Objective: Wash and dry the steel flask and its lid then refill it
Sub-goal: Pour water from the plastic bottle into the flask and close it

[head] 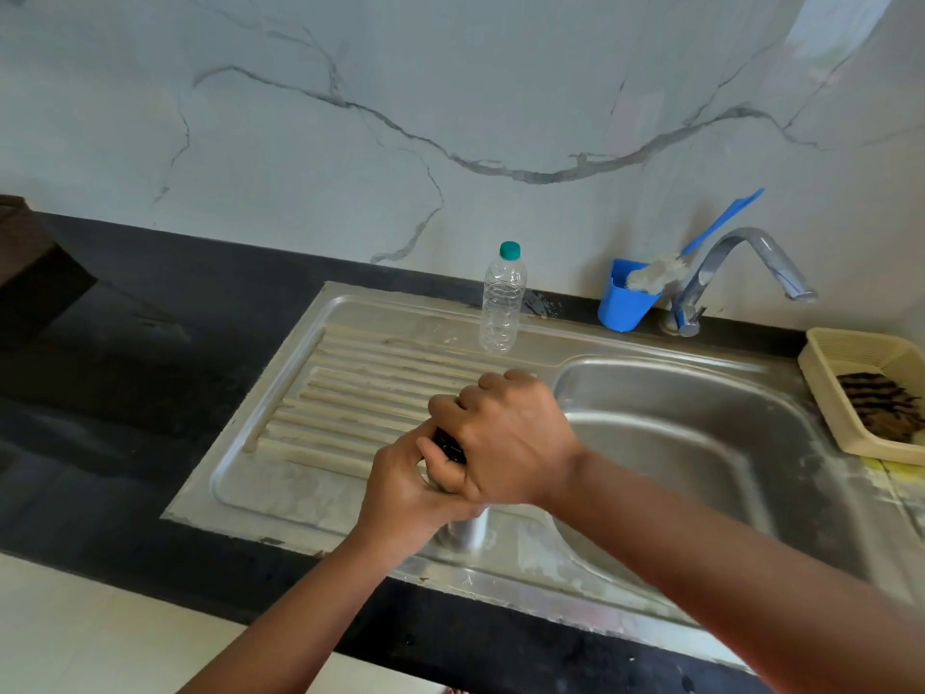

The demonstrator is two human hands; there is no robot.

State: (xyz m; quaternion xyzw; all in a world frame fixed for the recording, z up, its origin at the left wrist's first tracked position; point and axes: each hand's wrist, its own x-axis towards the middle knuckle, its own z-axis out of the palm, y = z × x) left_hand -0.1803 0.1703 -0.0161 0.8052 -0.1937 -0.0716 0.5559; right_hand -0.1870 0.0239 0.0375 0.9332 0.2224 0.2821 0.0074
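The steel flask (468,532) stands upright on the front rim of the sink, between the drainboard and the basin. Only its lower body shows below my hands. My left hand (408,485) grips the flask's upper body. My right hand (505,438) is curled over the top, gripping the black lid (449,447), of which only a small dark part shows between my fingers. Whether the lid is screwed on or loose cannot be told.
A clear plastic bottle (502,300) with a green cap stands at the back of the ribbed drainboard (350,388). A blue cup (625,298) holding a brush sits beside the tap (736,273). The basin (701,433) lies right. A beige basket (846,393) with a scrubber is at the far right.
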